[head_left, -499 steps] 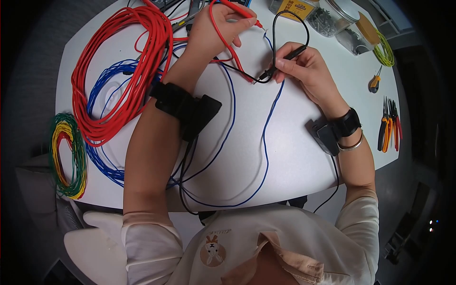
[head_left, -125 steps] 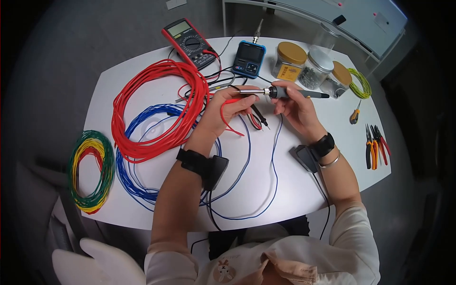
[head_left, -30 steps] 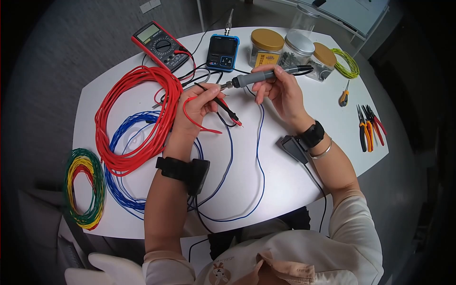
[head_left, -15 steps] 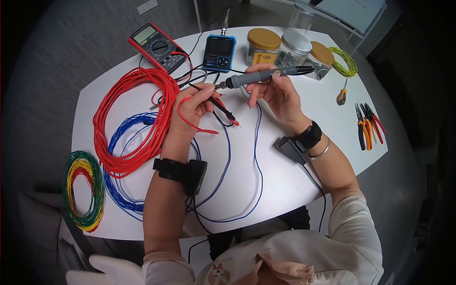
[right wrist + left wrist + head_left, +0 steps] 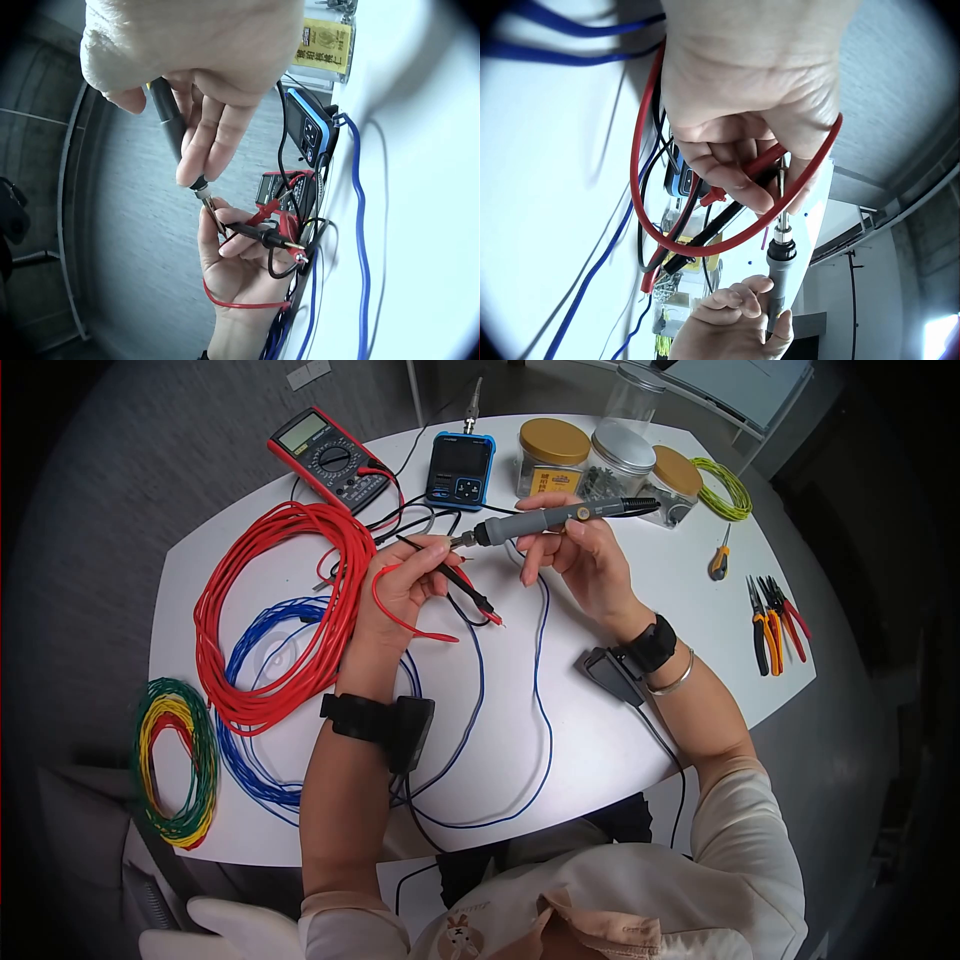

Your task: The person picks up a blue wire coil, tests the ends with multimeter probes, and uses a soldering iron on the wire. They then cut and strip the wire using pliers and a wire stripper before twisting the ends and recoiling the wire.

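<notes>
My right hand [image 5: 597, 568] holds a soldering iron [image 5: 530, 523] by its grey handle, tilted slightly, above the table. The iron's metal shaft [image 5: 214, 214] points at my left hand [image 5: 402, 588], whose thumb and forefinger pinch it near the tip. That same left hand also holds the black test probe [image 5: 259, 234] and the red test probe [image 5: 264, 213], crossed under the fingers. A red lead [image 5: 641, 142] loops around the left hand. Below the hands, a blue wire [image 5: 549, 710] curves over the white table.
A red multimeter [image 5: 332, 457] and a blue handheld device [image 5: 461, 470] stand at the back. Lidded jars [image 5: 553, 450] are back right, with a yellow-green wire coil [image 5: 728, 490], screwdriver [image 5: 719, 565] and pliers [image 5: 763, 630]. Red [image 5: 225, 610], blue [image 5: 235, 720] and multicoloured [image 5: 205, 770] coils lie left.
Earliest, my hands held one probe each; now both probes are in the left hand and the right holds the soldering iron. Over the last second the hands have barely moved.
</notes>
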`<state>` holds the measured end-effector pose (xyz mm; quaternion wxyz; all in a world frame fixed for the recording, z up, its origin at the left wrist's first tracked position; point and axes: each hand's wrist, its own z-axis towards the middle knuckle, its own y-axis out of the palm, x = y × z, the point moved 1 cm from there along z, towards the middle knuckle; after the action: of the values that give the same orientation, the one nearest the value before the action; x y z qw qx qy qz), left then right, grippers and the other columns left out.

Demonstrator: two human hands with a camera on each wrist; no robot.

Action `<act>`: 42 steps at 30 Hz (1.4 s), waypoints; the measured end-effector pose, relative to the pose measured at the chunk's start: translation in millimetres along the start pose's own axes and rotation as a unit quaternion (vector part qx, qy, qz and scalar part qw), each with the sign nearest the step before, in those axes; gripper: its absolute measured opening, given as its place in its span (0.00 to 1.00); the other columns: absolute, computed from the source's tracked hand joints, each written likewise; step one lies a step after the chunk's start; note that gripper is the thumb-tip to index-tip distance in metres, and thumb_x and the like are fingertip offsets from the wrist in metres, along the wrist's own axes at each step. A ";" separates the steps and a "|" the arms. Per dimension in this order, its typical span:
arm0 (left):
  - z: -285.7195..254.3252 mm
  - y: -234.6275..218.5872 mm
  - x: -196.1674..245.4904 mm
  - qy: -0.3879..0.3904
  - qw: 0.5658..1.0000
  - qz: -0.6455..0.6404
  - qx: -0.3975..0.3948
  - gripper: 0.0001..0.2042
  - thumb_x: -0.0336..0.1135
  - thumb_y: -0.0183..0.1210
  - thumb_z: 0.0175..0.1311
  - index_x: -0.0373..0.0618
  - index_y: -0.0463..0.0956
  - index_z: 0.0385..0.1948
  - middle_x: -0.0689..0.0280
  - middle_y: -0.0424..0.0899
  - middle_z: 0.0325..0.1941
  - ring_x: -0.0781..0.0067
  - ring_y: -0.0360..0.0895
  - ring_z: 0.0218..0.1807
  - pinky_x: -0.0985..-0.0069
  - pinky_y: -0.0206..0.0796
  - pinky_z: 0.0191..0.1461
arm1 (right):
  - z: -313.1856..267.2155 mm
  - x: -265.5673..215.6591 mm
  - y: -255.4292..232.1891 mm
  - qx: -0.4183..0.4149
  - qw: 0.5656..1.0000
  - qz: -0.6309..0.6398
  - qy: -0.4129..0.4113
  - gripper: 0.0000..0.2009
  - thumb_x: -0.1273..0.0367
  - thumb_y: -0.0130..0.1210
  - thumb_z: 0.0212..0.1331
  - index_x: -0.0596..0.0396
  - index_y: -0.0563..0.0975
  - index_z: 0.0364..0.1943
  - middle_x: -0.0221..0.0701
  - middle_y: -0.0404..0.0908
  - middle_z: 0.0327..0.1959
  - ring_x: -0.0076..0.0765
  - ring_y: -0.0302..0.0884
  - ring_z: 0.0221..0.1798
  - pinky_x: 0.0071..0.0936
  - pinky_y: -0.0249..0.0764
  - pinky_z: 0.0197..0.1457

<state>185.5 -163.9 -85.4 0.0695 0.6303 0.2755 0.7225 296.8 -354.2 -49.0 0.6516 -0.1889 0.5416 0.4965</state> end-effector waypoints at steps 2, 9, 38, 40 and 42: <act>-0.2 0.8 0.7 0.001 1.000 0.001 -0.002 0.10 0.33 0.57 0.58 0.35 0.76 0.37 0.59 0.81 0.31 0.81 0.74 0.24 0.87 0.68 0.30 | -0.3 -0.9 1.9 0.008 1.000 0.001 -0.004 0.23 0.61 0.42 0.59 0.64 0.65 0.53 0.43 0.78 0.34 0.34 0.80 0.28 0.27 0.75 0.40; -0.6 2.2 1.6 0.004 1.000 0.000 0.005 0.11 0.33 0.58 0.58 0.35 0.76 0.37 0.59 0.81 0.31 0.82 0.73 0.24 0.87 0.68 0.29 | -0.5 -0.1 1.5 0.020 1.000 0.002 -0.022 0.23 0.60 0.42 0.60 0.63 0.64 0.54 0.46 0.78 0.36 0.35 0.79 0.29 0.27 0.75 0.39; -0.3 1.2 2.6 0.007 1.000 -0.003 0.018 0.12 0.33 0.57 0.58 0.33 0.75 0.39 0.59 0.81 0.31 0.79 0.72 0.24 0.86 0.64 0.28 | -2.6 -2.1 6.8 0.047 0.996 -0.071 -0.018 0.16 0.66 0.41 0.63 0.63 0.68 0.49 0.43 0.78 0.37 0.31 0.79 0.28 0.22 0.75 0.36; 0.4 -0.5 0.9 0.009 1.000 -0.012 0.007 0.12 0.32 0.57 0.58 0.34 0.75 0.39 0.58 0.81 0.31 0.79 0.72 0.24 0.87 0.65 0.28 | -3.2 -1.4 6.9 0.044 0.998 -0.045 -0.016 0.15 0.68 0.42 0.62 0.63 0.68 0.49 0.43 0.78 0.37 0.31 0.79 0.28 0.22 0.75 0.36; 0.3 -1.7 0.2 0.009 1.000 -0.017 0.007 0.11 0.32 0.57 0.58 0.34 0.75 0.39 0.58 0.81 0.31 0.79 0.73 0.24 0.87 0.65 0.28 | -3.0 -1.1 6.9 0.045 0.998 -0.047 -0.018 0.15 0.68 0.41 0.62 0.63 0.68 0.49 0.43 0.78 0.37 0.31 0.79 0.28 0.22 0.75 0.36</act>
<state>185.3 -162.3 -86.1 0.0748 0.6194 0.2913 0.7252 289.5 -354.0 -47.1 0.6916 -0.1757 0.5422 0.4436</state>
